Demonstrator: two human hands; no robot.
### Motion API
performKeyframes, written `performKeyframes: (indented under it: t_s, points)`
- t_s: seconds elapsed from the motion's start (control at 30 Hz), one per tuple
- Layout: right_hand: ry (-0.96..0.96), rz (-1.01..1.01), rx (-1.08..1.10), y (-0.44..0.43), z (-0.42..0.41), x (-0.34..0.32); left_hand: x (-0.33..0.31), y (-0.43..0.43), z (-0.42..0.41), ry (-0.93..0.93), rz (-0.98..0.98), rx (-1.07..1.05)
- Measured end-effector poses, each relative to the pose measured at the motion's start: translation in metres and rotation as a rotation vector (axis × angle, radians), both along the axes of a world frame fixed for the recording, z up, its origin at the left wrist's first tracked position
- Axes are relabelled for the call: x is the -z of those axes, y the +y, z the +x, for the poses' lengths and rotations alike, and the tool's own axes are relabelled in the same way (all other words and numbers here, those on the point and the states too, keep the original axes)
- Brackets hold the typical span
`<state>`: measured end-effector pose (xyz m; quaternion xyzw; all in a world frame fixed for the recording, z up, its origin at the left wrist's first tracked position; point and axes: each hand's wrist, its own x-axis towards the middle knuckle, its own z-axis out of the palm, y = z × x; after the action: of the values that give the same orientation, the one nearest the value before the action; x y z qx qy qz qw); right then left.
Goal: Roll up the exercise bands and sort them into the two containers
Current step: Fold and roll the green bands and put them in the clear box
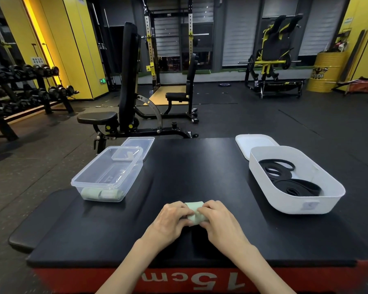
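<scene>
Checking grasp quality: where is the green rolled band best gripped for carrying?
Grip the green rolled band around its middle from above, thumb and fingers on opposite curved sides, so the wrap stays closed. It lies on the mat between left hand and right hand.

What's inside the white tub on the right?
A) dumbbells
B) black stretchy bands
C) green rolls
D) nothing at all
B: black exercise bands lie coiled in the white tub; the rolled green bands sit in the clear container, and the left hand and right hand grip a green band roll.
</scene>
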<state>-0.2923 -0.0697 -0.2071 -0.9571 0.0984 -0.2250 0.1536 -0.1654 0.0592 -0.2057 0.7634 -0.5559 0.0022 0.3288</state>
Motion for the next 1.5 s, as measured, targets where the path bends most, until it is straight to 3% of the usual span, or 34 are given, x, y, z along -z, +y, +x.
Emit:
performKeyframes:
  t_s: [0.57, 0.8, 1.5]
  points:
    - [0.123, 0.022, 0.069, -0.005, 0.016, -0.001, -0.001, -0.007, 0.002, -0.154, 0.017, -0.005]
    - [0.000, 0.030, 0.026, -0.003, 0.011, -0.001, 0.002, -0.008, 0.005, -0.119, 0.027, -0.016]
    - [0.120, -0.007, -0.009, -0.002, 0.008, -0.005, 0.005, -0.004, 0.004, -0.062, 0.112, -0.044]
